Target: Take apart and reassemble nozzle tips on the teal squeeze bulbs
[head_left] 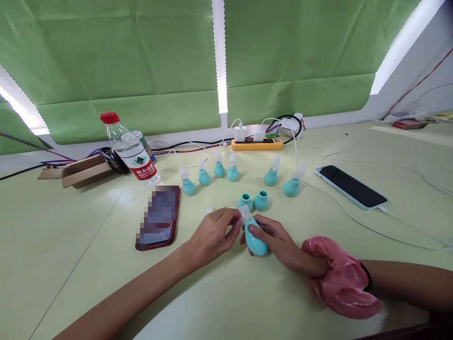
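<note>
My right hand (276, 238) is wrapped round a teal squeeze bulb (256, 245), tilted with its neck pointing away and to the left. A clear plastic nozzle base (245, 213) sits at the bulb's mouth. With fingers pinched together, my left hand (214, 236) grips this clear piece at its side. Just beyond my hands stand two teal bulbs with bare round mouths, the left bulb (245, 201) and the right bulb (262, 200). A small whitish piece (208, 210) lies behind my left hand, partly hidden. The assembled bulbs look like nasal aspirators.
Several teal nasal aspirators (232, 173) with clear tips stand in a loose arc behind. A phone (159, 217) lies left, another phone (352, 186) charges right. A water bottle (136, 158), an open cardboard box (87, 171) and an orange power strip (257, 145) with cables are further back.
</note>
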A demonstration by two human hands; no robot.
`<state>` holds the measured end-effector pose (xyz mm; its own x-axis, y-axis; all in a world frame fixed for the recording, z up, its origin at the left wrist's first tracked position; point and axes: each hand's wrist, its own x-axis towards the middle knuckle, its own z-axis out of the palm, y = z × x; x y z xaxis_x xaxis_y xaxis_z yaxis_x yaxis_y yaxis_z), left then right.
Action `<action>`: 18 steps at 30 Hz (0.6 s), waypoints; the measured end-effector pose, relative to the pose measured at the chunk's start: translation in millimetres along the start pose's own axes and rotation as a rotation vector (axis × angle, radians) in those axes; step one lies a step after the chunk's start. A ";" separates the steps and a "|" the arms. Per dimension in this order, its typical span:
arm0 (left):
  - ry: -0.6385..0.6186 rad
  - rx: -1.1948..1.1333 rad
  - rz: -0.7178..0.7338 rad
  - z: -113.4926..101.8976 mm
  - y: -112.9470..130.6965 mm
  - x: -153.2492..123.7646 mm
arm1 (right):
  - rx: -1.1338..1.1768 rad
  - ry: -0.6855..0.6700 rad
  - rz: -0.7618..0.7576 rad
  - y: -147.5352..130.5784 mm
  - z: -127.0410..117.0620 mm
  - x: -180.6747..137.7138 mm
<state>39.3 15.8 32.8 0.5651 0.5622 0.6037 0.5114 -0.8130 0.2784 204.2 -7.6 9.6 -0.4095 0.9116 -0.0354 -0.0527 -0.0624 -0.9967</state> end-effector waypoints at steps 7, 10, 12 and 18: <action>0.018 -0.097 -0.173 -21.5 -7.4 9.9 | 0.057 0.023 0.027 2.3 -1.9 -0.6; 0.004 -0.199 -0.234 -25.9 -7.5 12.5 | 0.060 -0.005 0.025 4.6 -2.4 -0.4; -0.014 -0.248 -0.222 -22.6 -4.8 11.0 | 0.064 -0.030 0.029 5.2 -2.2 -0.5; -0.035 -0.386 -0.259 -13.0 1.8 7.1 | 0.051 -0.054 0.052 3.1 -1.3 -2.0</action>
<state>35.8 16.4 47.3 0.4756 0.7535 0.4539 0.3636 -0.6383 0.6785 206.1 -9.1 6.4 -0.4615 0.8834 -0.0814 -0.0760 -0.1307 -0.9885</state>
